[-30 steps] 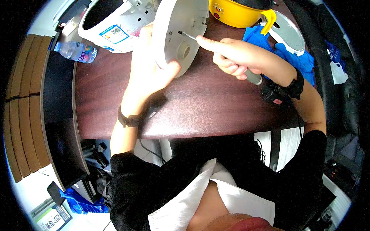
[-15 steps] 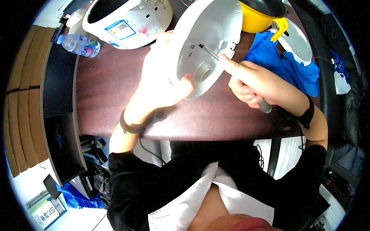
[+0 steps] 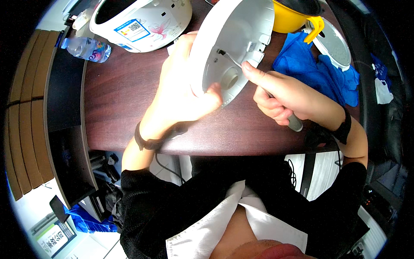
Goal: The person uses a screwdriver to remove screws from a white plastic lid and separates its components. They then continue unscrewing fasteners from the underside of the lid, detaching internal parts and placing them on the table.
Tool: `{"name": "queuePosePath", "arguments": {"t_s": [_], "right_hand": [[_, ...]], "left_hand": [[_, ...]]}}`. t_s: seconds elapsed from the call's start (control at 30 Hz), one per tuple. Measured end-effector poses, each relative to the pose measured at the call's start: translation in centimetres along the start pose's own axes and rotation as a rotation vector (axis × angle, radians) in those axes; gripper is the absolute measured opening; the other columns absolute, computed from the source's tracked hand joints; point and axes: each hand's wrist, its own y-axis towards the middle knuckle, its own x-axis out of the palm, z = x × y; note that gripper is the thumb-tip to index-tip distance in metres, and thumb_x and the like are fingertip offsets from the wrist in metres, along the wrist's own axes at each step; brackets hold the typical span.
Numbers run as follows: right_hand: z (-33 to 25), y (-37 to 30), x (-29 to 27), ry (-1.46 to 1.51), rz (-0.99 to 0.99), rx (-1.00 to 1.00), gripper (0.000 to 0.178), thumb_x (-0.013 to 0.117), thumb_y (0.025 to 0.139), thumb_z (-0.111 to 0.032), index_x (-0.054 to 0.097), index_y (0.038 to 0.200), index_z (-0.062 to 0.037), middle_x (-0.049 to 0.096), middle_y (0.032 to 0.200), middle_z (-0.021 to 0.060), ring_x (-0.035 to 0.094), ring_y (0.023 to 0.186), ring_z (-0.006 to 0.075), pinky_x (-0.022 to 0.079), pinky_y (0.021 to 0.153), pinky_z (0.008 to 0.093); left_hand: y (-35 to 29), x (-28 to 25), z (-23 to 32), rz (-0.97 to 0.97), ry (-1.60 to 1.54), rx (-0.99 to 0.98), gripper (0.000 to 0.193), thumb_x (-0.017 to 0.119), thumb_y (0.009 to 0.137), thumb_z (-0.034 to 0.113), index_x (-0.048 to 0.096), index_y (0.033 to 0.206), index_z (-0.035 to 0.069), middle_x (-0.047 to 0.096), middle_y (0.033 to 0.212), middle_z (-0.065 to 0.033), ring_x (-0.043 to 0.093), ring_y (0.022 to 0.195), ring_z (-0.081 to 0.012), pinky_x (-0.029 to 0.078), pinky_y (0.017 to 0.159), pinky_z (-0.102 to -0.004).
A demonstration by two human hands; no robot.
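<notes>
Tilted up above the table is a white, bowl-shaped plastic lid (image 3: 246,30), its hollow inside facing right. My left hand (image 3: 183,93) grips its near left rim, the thumb over the edge and the other fingers behind it. In my right hand (image 3: 280,93) is a flat-blade screwdriver (image 3: 295,122) with a grey handle, the thumb stretched along the shaft. The blade reaches inside the lid to a small round fitting on the inner wall; whether it is seated there is too small to tell. A round, pale tube-like collar (image 3: 230,78) stands lower inside the lid.
A white rice cooker body (image 3: 172,26) with a flower print stands behind my left hand, beside a plastic bottle (image 3: 88,49). A yellow pot (image 3: 286,19), a blue cloth (image 3: 297,56) and an oval, grey-centred cover (image 3: 330,43) lie at the far right of the brown table (image 3: 116,108).
The screwdriver's tip has moved slightly left and down onto the fitting inside the lid. The lid has turned a little, its near edge shifting up and right.
</notes>
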Motion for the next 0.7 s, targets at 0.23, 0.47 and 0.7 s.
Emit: {"name": "queuePosePath", "arguments": {"t_s": [0.23, 0.47, 0.7], "right_hand": [[0.2, -0.1, 0.2, 0.078, -0.061, 0.034, 0.070, 0.020, 0.086, -0.067, 0.023, 0.041, -0.0135, 0.025, 0.038, -0.0015, 0.025, 0.029, 0.0074, 0.029, 0.031, 0.0230], [0.0, -0.3, 0.6, -0.068, 0.062, 0.009, 0.070, 0.024, 0.085, -0.067, 0.030, 0.042, -0.0121, 0.031, 0.038, -0.0001, 0.032, 0.030, 0.0088, 0.031, 0.032, 0.0243], [-0.6, 0.6, -2.3, -1.408, 1.055, -0.672, 0.068, 0.049, 0.078, -0.062, 0.057, 0.047, -0.0009, 0.047, 0.041, 0.0141, 0.050, 0.036, 0.0275, 0.038, 0.036, 0.0355]], "left_hand": [[-0.1, 0.2, 0.0, -0.003, 0.018, -0.001, 0.066, 0.060, 0.054, 0.014, 0.040, 0.115, -0.002, 0.053, 0.101, -0.0198, 0.059, 0.088, -0.0323, 0.049, 0.075, -0.0383], [-0.2, 0.5, 0.0, 0.011, 0.096, 0.066, 0.066, 0.059, 0.050, 0.012, 0.043, 0.112, -0.004, 0.046, 0.092, -0.0157, 0.051, 0.080, -0.0285, 0.044, 0.068, -0.0369], [0.0, 0.1, -0.2, -0.030, 0.073, 0.005, 0.067, 0.060, 0.053, 0.015, 0.038, 0.114, -0.003, 0.051, 0.104, -0.0219, 0.056, 0.090, -0.0371, 0.046, 0.076, -0.0417]]}}
